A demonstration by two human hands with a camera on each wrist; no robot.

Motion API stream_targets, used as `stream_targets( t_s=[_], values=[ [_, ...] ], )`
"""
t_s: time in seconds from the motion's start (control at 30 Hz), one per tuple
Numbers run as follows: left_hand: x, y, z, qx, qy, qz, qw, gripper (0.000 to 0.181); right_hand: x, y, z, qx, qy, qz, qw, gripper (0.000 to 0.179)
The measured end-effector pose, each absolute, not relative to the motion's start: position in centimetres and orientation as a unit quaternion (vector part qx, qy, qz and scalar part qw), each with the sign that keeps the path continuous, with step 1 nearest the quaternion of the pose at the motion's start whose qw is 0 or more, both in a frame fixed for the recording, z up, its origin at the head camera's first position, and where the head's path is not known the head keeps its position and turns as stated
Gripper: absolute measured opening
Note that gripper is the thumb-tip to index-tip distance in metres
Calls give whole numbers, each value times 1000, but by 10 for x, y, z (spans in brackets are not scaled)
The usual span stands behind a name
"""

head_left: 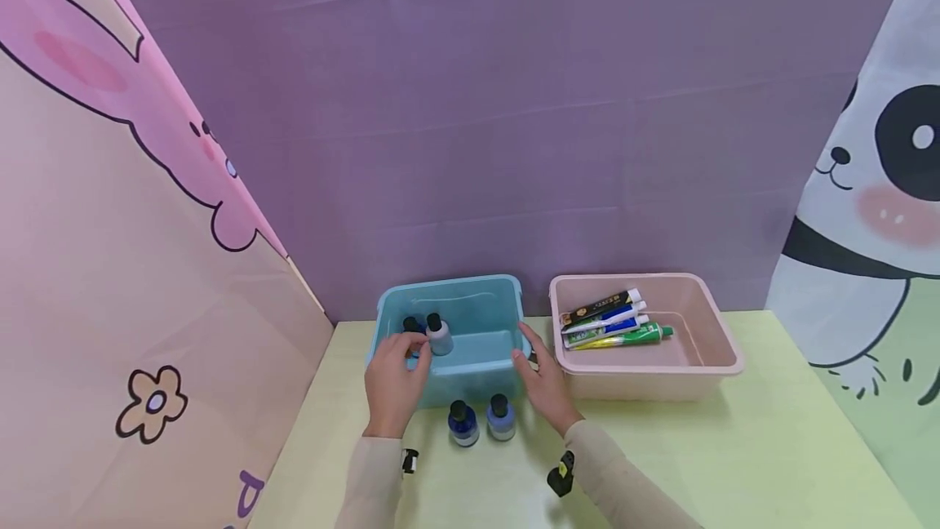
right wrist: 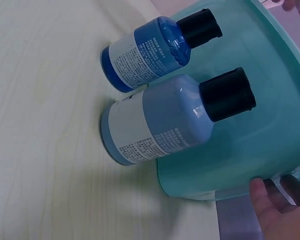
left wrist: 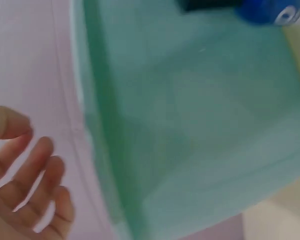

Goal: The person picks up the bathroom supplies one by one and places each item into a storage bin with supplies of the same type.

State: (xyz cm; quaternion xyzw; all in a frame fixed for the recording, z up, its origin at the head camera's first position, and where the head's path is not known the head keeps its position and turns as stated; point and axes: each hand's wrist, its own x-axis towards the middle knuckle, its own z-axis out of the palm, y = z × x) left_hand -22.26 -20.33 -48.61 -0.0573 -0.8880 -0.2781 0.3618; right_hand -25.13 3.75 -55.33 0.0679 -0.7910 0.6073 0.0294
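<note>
My left hand (head_left: 396, 382) is over the front left rim of a teal bin (head_left: 448, 388), close to a pale bottle (head_left: 440, 339) with a black cap inside it. In the left wrist view that hand's fingers (left wrist: 45, 165) are loosely bent with nothing visible between them. A second black-capped bottle (head_left: 413, 325) in the bin is partly hidden by the hand. At the bin's right side, my right hand (head_left: 545, 388) rests its spread thumb and fingers on the edge. A dark blue bottle (right wrist: 147, 52) and a lighter blue bottle (right wrist: 157, 120) stand upright in front of the bin.
A pink bin (head_left: 631, 382) stands to the right, holding several toothpaste tubes (head_left: 624, 337), some white and blue, one green. Both bins sit on a pale wooden table (head_left: 778, 431). A purple backdrop (head_left: 514, 145) rises behind them, with a printed cloth wall (head_left: 242, 308) at left.
</note>
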Motion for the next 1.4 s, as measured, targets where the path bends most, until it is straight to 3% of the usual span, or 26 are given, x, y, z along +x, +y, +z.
stream_targets(
  t_s=[0.17, 0.33, 0.7, 1.4],
  values=[
    [-211, -198, -509, -58, -850, -323, 412, 5, -252, 38, -554, 62, -789, 611, 21, 54],
    [-200, -194, -537, -44, -829, -377, 410, 11, -252, 37, -555, 70, -788, 611, 31, 55],
    [-184, -177, -561, -31, -905, -335, 260, 14, -253, 37, -559, 73, -786, 613, 38, 57],
    [-184, -178, -566, 2, -938, -323, 129, 28, -253, 37, -557, 66, -786, 614, 32, 55]
  ],
)
